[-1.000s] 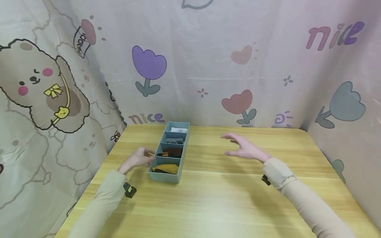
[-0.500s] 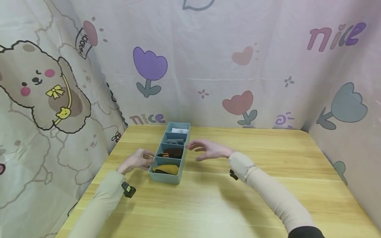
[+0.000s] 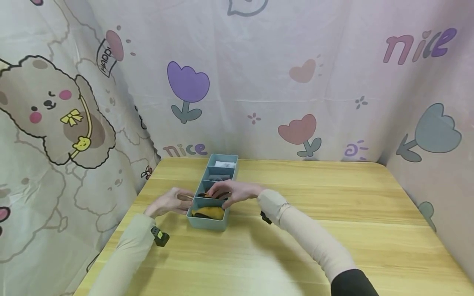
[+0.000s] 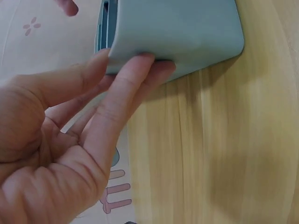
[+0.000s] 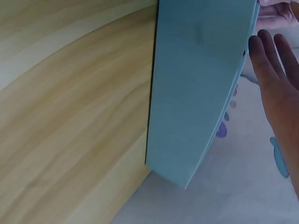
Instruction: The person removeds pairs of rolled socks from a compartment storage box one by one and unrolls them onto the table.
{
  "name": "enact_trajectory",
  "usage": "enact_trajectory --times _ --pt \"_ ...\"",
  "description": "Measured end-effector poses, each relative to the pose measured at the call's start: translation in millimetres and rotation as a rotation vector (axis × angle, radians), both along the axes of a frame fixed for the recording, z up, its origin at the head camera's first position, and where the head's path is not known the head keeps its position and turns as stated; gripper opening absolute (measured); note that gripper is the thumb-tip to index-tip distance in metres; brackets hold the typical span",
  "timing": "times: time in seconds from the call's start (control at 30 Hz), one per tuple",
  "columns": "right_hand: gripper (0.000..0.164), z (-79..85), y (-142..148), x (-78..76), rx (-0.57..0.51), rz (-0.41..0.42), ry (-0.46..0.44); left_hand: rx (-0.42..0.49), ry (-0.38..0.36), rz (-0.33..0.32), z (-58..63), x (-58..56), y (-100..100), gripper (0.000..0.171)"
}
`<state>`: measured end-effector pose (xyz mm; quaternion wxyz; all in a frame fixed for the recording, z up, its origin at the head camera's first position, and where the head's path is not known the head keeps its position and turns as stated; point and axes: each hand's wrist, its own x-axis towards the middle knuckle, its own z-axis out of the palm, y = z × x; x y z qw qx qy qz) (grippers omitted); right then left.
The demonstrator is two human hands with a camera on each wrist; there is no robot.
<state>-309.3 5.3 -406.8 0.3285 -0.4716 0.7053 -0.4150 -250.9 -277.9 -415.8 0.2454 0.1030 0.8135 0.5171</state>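
A pale blue-green box (image 3: 206, 224) with several compartments in a row stands on the table. My left hand (image 3: 169, 202) touches its left side; in the left wrist view the fingertips (image 4: 140, 61) rest on the outer wall, with the thumb (image 4: 96, 67) at the rim. My right hand (image 3: 240, 190) reaches over the right rim, fingers spread above the second compartment from the front, partly hiding a dark brown item with orange parts. A mustard-yellow item (image 3: 211, 212) with a dark edge lies in the front compartment.
Farther back in the box lie a grey bundle (image 3: 219, 177) and a white item (image 3: 224, 164). The wood-grain table (image 3: 314, 197) ends at a printed curtain (image 3: 255, 82) behind and on both sides.
My right hand has moved left from the open table to over the box. My left hand has stayed at the box's left side. The box and its contents look unmoved.
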Motion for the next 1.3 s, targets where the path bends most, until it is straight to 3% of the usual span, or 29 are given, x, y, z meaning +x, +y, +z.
enact_trajectory --times 0.37,0.67,0.97,1.3 --pt "0.063 -5.9 -34.0 3.3 0.127 0.109 -0.100 -0.012 0.003 -0.001 -4.8 1.0 -3.5 0.054" --pt "0.067 -9.3 -53.5 6.5 0.231 0.184 0.010 0.031 -0.004 -0.014 -5.2 0.3 -2.2 0.052" --pt "0.065 -13.5 -62.3 9.8 0.327 0.135 0.104 0.046 -0.025 -0.011 -7.5 -1.4 -3.2 0.053" --pt "0.058 -19.3 -66.0 12.8 0.323 0.118 0.271 0.045 -0.020 -0.012 -9.5 -2.3 -3.8 0.055"
